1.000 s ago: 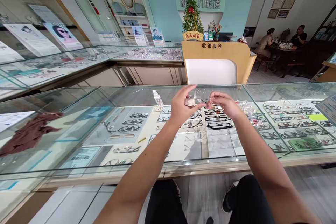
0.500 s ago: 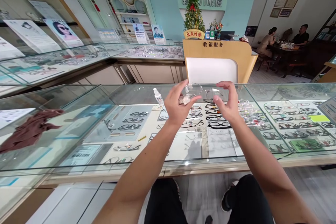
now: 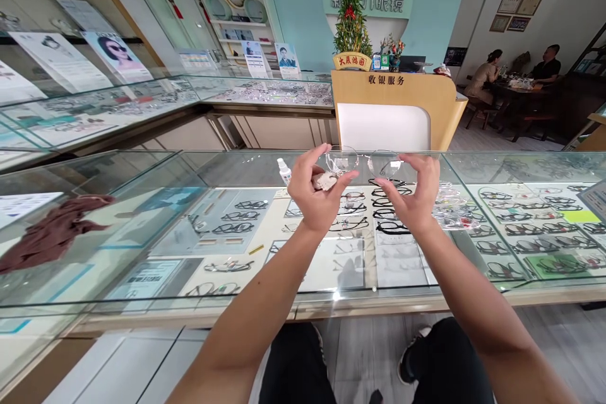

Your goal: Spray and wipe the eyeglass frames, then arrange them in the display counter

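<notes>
A pair of thin-rimmed eyeglasses (image 3: 363, 155) is held up above the glass counter, its two round lenses facing me. My left hand (image 3: 315, 186) grips the left rim between thumb and forefinger. Tucked in that same palm is a crumpled off-white cloth or tissue (image 3: 324, 181). On the other side, my right hand (image 3: 416, 189) holds the right rim, forefinger at its outer edge and thumb below the lens. Behind my left hand a small white spray bottle (image 3: 285, 172) stands upright on the counter top.
Under the glass of the counter (image 3: 331, 295) lie rows of spectacle frames (image 3: 392, 226). A brown cloth (image 3: 59, 227) is spread at the left. Beyond stands a wooden cashier desk (image 3: 392, 89) with a plant. Two people (image 3: 485, 76) sit at a table far right.
The eyeglasses have turned to show both lenses more squarely. My left hand has shifted slightly left, and my right hand slightly right, its thumb moving down and left along the rim.
</notes>
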`<state>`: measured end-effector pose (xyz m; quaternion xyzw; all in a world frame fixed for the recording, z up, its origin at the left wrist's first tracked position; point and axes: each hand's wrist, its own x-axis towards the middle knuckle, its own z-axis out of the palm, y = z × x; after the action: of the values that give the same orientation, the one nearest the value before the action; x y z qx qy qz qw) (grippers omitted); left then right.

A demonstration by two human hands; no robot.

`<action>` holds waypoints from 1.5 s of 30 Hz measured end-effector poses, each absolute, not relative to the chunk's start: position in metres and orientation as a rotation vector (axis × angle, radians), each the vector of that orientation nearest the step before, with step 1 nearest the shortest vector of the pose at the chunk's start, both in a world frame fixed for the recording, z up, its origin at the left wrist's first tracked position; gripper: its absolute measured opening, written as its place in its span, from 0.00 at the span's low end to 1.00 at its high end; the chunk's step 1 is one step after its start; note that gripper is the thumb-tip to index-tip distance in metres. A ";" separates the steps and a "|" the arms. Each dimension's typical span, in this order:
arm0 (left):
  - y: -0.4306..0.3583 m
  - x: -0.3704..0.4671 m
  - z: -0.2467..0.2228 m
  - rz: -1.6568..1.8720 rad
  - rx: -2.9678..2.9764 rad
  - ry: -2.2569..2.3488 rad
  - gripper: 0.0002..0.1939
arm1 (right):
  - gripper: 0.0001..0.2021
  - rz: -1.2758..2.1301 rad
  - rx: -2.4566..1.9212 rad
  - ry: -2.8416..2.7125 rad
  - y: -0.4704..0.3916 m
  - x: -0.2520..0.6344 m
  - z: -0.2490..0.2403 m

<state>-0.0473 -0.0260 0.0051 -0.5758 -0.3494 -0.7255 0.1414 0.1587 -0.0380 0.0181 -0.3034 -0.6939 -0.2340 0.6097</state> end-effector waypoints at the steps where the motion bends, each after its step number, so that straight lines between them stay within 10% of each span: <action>1: -0.026 -0.048 0.005 -2.095 -1.670 -1.017 0.31 | 0.22 -0.530 -0.707 -1.601 -0.038 0.158 0.019; 20: -0.004 -0.052 -0.012 -2.057 -1.906 -1.229 0.34 | 0.24 0.145 -0.935 -1.616 -0.017 0.158 0.003; 45: -0.001 -0.048 -0.017 -2.084 -1.871 -1.270 0.37 | 0.26 0.003 -0.970 -1.636 -0.024 0.159 0.009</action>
<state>-0.0482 -0.0007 -0.0168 -0.6081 -0.4126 -0.6774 0.0331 0.1586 -0.0245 0.0088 -0.4153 -0.7001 0.0012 0.5809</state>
